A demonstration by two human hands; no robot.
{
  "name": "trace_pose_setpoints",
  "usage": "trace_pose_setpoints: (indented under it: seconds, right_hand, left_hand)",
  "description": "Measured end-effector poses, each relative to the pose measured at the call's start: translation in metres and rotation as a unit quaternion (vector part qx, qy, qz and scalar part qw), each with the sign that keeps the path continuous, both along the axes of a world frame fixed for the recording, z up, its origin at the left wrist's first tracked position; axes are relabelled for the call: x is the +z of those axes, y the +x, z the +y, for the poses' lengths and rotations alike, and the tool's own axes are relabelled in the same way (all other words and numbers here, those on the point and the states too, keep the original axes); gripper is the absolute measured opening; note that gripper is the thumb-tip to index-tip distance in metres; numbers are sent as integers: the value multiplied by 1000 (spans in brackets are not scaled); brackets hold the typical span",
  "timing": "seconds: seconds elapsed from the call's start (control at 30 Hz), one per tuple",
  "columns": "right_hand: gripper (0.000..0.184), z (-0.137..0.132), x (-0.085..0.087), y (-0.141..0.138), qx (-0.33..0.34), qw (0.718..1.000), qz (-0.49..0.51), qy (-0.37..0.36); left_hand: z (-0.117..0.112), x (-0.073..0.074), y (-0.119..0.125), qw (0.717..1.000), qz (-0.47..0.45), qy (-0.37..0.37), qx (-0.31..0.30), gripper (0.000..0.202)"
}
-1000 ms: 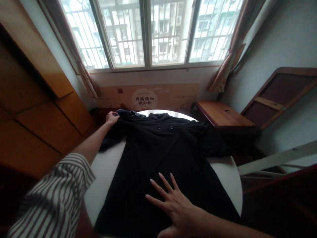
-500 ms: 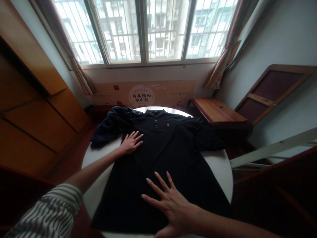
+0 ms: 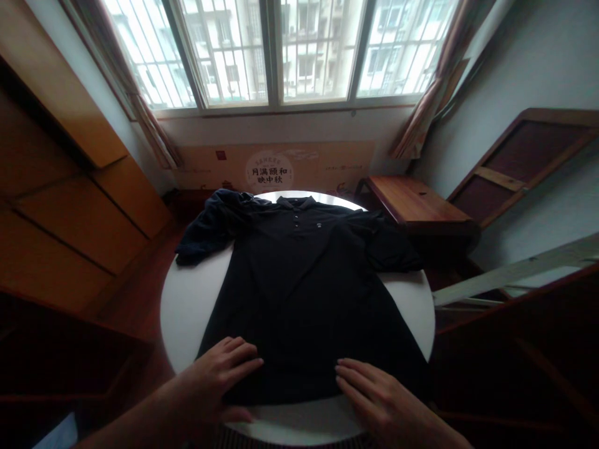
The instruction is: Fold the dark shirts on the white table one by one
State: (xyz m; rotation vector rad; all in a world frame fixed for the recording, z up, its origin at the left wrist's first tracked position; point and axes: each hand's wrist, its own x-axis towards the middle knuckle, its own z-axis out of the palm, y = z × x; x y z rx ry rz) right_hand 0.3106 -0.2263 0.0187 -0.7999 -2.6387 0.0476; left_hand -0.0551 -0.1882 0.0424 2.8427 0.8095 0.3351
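A black short-sleeved polo shirt lies spread face up on a round white table, its collar toward the window and its hem toward me. My left hand is over the lower left part of the shirt, fingers lightly bent and thumb apart, near the hem. At the lower right, my right hand touches the shirt by its hem with fingers stretched out and close together; its thumb is hidden. Neither hand is seen to grip the cloth. Beside the shirt's left shoulder area sits a bunched dark blue garment.
Behind the table stands a low wooden table to the right, and a printed banner board leans under the window. Wooden cabinets line the left. A pale bar runs along the right, close to the table.
My left hand has come back from the shirt's chest area to near the hem. My right hand has shifted right, its spread fingers now together. The view has tilted slightly downward.
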Motion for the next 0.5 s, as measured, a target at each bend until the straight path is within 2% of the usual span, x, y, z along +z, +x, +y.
trace_pose_setpoints:
  seconds: [0.1,0.2,0.3,0.4,0.5]
  right_hand:
    - [39,3,12,10,-27,999,22,0]
    - [39,12,17,11,-30,999,34,3]
    - [34,21,13,9,-42,999,11,17]
    - [27,21,9,7,-34,999,-34,-3]
    - [21,13,11,8,-34,998,-39,-31]
  left_hand:
    - [-18,-7,-17,998,-35,44,21,29]
    - [-24,-13,-27,994,-84,50,43,30]
    - [-28,-16,-31,989,-114,53,78,28]
    - [-30,-19,-31,991,-104,45,76,23]
    - [-32,-22,-34,992,-88,47,72,24]
